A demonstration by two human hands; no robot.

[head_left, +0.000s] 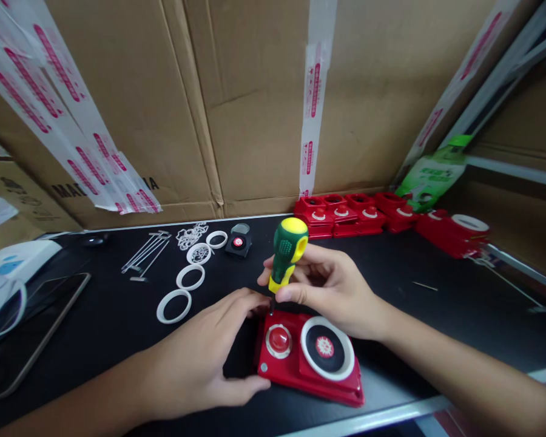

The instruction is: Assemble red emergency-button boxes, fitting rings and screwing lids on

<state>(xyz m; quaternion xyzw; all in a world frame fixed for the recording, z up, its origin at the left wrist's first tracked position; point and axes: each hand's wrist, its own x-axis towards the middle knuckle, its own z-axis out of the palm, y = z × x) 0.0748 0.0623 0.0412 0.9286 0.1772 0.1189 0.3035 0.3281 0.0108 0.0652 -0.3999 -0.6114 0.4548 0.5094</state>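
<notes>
A red plastic unit (pixel 310 358) with a red round button and a white-ringed black dial lies near the front edge of the black table (pixel 437 309). My left hand (pixel 200 358) grips its left side, thumb along the near edge and fingers at the far corner. My right hand (pixel 327 285) pinches the lower part of a stubby green-and-yellow screwdriver (pixel 287 252). The screwdriver stands upright with its tip on the unit's far left corner.
White rings (pixel 190 277), a tangle of small white parts and thin metal rods (pixel 145 254) lie at the left-middle. A row of red units (pixel 359 215) lines the cardboard back wall. A phone (pixel 25 328) and a white box sit far left. A green pouch (pixel 430 176) leans at the right.
</notes>
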